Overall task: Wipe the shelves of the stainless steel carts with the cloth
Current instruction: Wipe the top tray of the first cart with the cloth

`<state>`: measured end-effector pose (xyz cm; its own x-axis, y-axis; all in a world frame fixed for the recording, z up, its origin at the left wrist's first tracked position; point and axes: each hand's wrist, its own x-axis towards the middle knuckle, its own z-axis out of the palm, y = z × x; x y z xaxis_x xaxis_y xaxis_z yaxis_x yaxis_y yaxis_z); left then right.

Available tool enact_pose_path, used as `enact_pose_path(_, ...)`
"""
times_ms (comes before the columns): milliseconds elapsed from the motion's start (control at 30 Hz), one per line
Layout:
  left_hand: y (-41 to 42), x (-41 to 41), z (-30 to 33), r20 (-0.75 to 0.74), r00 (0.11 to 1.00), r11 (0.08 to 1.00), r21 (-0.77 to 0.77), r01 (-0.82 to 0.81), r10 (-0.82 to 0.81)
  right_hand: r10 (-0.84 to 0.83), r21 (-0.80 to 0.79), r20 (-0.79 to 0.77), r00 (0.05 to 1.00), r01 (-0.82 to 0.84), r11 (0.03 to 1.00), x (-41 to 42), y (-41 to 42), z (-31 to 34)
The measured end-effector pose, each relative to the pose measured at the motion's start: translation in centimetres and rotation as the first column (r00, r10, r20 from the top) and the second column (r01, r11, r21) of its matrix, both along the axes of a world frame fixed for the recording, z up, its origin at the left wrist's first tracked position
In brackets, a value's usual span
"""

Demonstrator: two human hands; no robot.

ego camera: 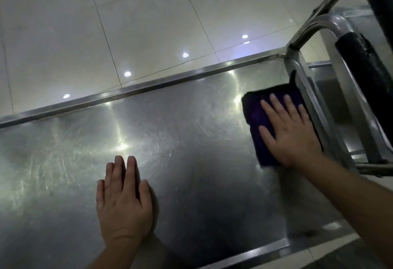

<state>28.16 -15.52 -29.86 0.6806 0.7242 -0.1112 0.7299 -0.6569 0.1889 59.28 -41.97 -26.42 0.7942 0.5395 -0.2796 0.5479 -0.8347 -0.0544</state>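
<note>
- The top shelf of a stainless steel cart fills the lower and middle part of the frame; its surface is flat, scratched in fine arcs, and it reflects bright spots of ceiling light.
- A raised rim runs along the far edge of the shelf, from the middle left up to the upper right, and another rim shows at the lower right.
- Behind the shelf, in the upper part of the frame, is a floor of large pale tiles with thin dark joints; it is glossy and shows small round light reflections.
- At the upper right stand two bent steel tube handles, one behind the other, each with a black wrapped grip; a part of a second steel cart is visible behind them.
- The cloth, dark purple and folded, lies flat on the shelf at the right end, touching the rim near the handle post.
- The right hand presses on the cloth with straight, spread fingers; the palm covers the cloth's right part.
- The left hand rests flat on the bare shelf at the lower centre, fingers straight and close together, holding nothing, well apart from the cloth.
</note>
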Motion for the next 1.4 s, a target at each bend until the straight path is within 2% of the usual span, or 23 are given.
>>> enact_pose_path(133, -0.1, 0.2, 0.0, 0.003, 1.000, 1.000, 0.011, -0.002, 0.002, -0.296, 0.054, 0.022, 0.955, 0.295, 0.954, 5.7, 8.9, -0.8)
enact_pose_path(200, 0.0, 0.3, 0.0, 0.003, 1.000, 1.000, 0.015, -0.001, 0.000, -0.331, 0.054, 0.014, 0.944, 0.330, 0.943, 5.1, 11.2, -0.9)
enact_pose_path(267, 0.1, 0.2, 0.0, 0.009, 1.000, 1.000, 0.015, -0.001, 0.001, -0.195, 0.069, 0.008, 0.981, 0.194, 0.979, 2.7, 11.7, -1.0)
enact_pose_path(333, 0.0, 0.1, 0.1, 0.014, 1.000, 1.000, 0.008, -0.008, 0.008, 0.040, 0.097, 0.002, 0.999, -0.040, 0.994, -0.5, 10.3, -0.7)
enact_pose_path(433, 0.0, 0.1, 0.1, 0.021, 1.000, 1.000, -0.002, -0.010, 0.010, 0.343, 0.060, -0.021, 0.939, -0.341, 0.938, -4.3, 5.3, -0.6)
enact_pose_path(500, -0.1, 0.0, 0.1, 0.026, 1.000, 1.000, -0.002, -0.006, 0.006, 0.402, 0.021, -0.034, 0.915, -0.401, 0.916, -4.7, 1.9, -0.5)
enact_pose_path(633, 0.0, 0.1, 0.1, 0.032, 0.999, 1.000, 0.009, 0.000, 0.000, 0.240, -0.034, -0.032, 0.970, -0.241, 0.970, -0.6, 1.1, -0.4)
enact_pose_path(800, 0.1, 0.0, 0.0, 0.015, 1.000, 1.000, 0.021, 0.003, -0.003, -0.098, 0.069, 0.005, 0.995, 0.098, 0.993, 9.3, 5.3, -0.1)
enact_pose_path(933, 0.1, 0.0, -0.1, 0.012, 1.000, 1.000, 0.027, 0.004, -0.005, -0.090, 0.091, 0.015, 0.996, 0.088, 0.992, 11.7, 6.5, -0.4)
enact_pose_path(1067, 0.0, 0.0, 0.2, 0.015, 1.000, 1.000, -0.013, -0.018, 0.018, -0.059, 0.071, -0.028, 0.998, 0.061, 0.996, 10.9, 4.1, 0.0)
enact_pose_path(1167, 0.0, 0.1, 0.4, 0.020, 0.999, 0.999, -0.031, -0.030, 0.030, -0.112, 0.062, -0.046, 0.993, 0.115, 0.991, 8.5, 0.5, 0.5)
enact_pose_path(1400, 0.0, 0.1, 0.6, 0.005, 1.000, 0.999, -0.045, -0.023, 0.023, -0.182, -0.024, -0.040, 0.982, 0.181, 0.983, -4.2, -9.5, -0.1)
